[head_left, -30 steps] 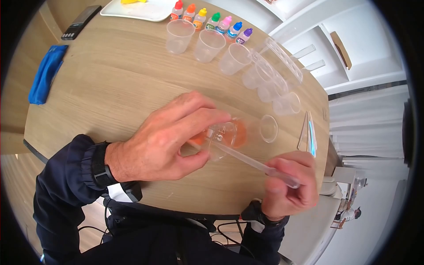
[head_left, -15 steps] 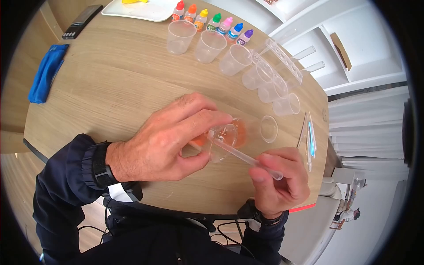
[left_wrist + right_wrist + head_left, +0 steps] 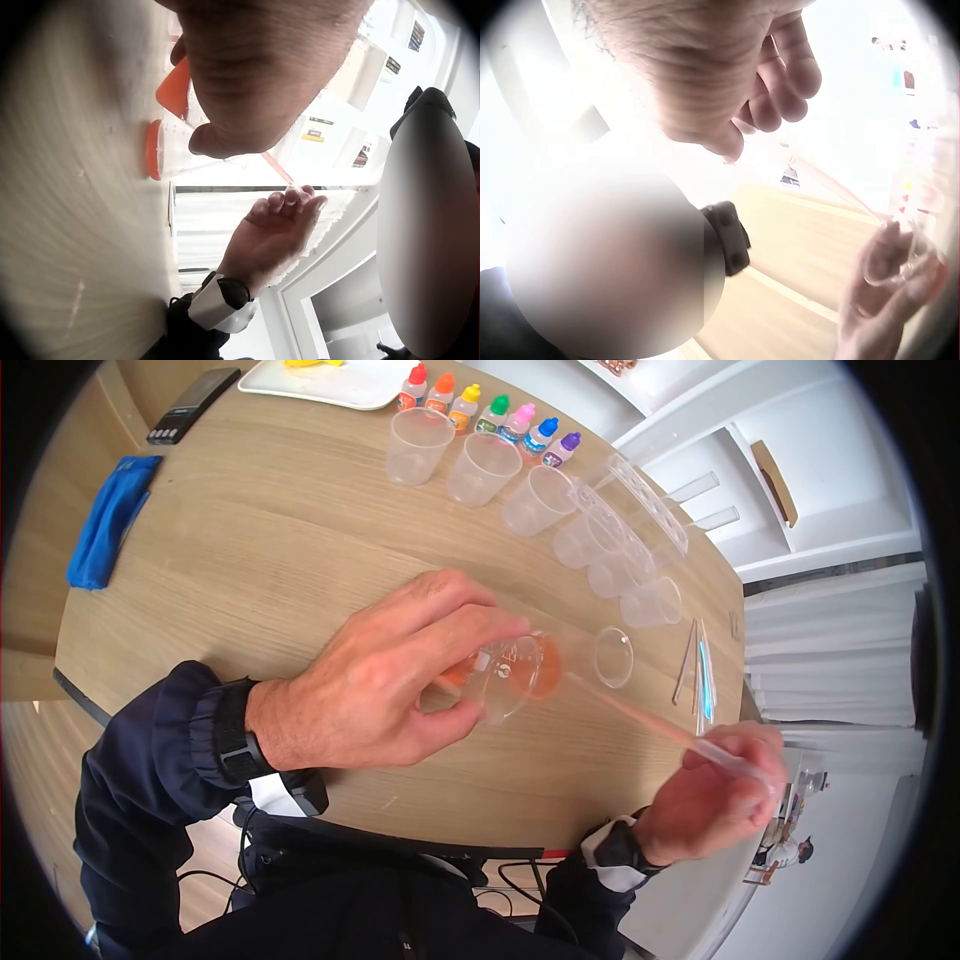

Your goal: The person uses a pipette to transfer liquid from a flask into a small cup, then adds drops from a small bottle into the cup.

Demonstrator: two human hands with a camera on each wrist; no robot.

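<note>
My left hand [image 3: 390, 675] grips a clear glass flask [image 3: 492, 705] with white markings. Orange liquid lies in its base, and in the left wrist view the flask [image 3: 175, 91] leans. Right beside it stands a clear plastic cup [image 3: 541, 666] with orange liquid at the bottom. My right hand [image 3: 715, 795] pinches the bulb end of a clear plastic dropper [image 3: 640, 712], slanting down to the left. An orange tint shows in its stem, and its tip overlaps the cup in the head view. My left fingers hide part of the flask.
Several clear cups [image 3: 484, 468] stand in a row behind, with small colored dropper bottles [image 3: 500, 415] and a test tube rack [image 3: 650, 505] beyond. Thin sticks [image 3: 706, 670] lie right. A white tray [image 3: 375, 388], black scale [image 3: 195, 405] and blue cloth [image 3: 108, 525] sit at left.
The dropper has come out of the flask's mouth and moved right with my right hand, its stem now tinted orange. My left hand keeps its grip on the flask.
</note>
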